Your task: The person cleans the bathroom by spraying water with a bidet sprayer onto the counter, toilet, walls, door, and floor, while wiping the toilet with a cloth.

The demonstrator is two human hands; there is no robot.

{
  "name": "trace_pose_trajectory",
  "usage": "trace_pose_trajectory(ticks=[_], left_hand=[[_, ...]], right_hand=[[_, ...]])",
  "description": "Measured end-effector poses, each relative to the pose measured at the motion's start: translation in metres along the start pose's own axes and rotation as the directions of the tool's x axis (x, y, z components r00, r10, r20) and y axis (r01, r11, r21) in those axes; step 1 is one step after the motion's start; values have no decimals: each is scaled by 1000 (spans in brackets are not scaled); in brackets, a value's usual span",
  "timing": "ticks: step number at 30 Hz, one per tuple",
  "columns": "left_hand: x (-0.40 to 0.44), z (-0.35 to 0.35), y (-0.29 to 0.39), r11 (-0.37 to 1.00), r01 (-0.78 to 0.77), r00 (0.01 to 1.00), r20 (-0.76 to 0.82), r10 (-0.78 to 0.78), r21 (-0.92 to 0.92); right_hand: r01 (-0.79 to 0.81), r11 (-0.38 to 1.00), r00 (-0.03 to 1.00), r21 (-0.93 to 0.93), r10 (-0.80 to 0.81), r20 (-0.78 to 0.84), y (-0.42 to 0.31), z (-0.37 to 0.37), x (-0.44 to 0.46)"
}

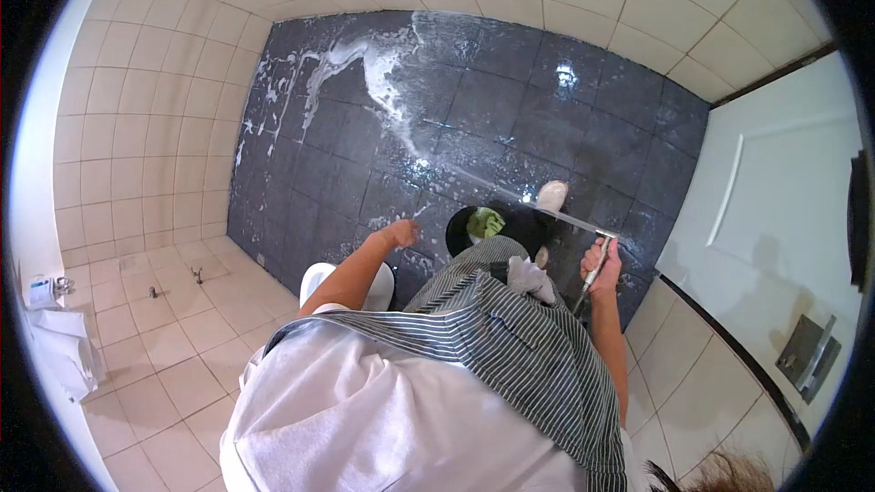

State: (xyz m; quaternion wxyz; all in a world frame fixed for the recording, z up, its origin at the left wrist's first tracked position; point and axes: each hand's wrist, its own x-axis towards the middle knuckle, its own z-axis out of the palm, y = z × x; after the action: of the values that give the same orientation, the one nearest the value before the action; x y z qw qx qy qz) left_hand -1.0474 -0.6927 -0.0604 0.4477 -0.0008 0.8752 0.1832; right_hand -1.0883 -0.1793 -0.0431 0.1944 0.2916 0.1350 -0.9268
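Note:
In my right hand [602, 266] is a metal handheld sprayer [594, 273], its hose running down beside my apron. A thin water jet [492, 186] shoots from the nozzle toward the left, across the dark tiled floor [602, 141]. White foam [378, 82] lies in a streak where the jet points. My left hand [399, 234] hangs over the floor with its fingers loosely apart and holds nothing. Between my hands a black bucket [458, 235] stands by my feet, with a green cloth [485, 223] in it. My apron partly hides the bucket.
A white toilet [379, 290] stands beneath my left arm. The white door [756, 191] with a metal handle [809, 357] is at the right. Beige tiled walls [146, 128] border the wet floor. One light-coloured shoe [551, 196] shows near the jet.

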Motion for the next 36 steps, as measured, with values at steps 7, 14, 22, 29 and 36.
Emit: trace_pose_trajectory(ticks=[7, 14, 22, 29, 36], left_hand=[[-3, -13, 21, 993, 43, 993, 101, -55, 113], [-2, -5, 18, 999, 16, 1000, 18, -17, 43], [-3, -12, 17, 998, 20, 997, 69, -24, 65], [9, -18, 9, 990, 37, 991, 120, -54, 139], [14, -8, 1, 996, 67, 997, 45, -69, 61]], right_hand=[[59, 997, 998, 53, -59, 0, 1, 5, -2], [149, 987, 986, 53, -144, -81, -10, -1, -12], [217, 965, 971, 148, -229, 66, -9, 4, -2], [352, 888, 910, 296, -398, 111, -15, -16, -15], [189, 971, 981, 148, -194, 25, 2, 5, -14]])
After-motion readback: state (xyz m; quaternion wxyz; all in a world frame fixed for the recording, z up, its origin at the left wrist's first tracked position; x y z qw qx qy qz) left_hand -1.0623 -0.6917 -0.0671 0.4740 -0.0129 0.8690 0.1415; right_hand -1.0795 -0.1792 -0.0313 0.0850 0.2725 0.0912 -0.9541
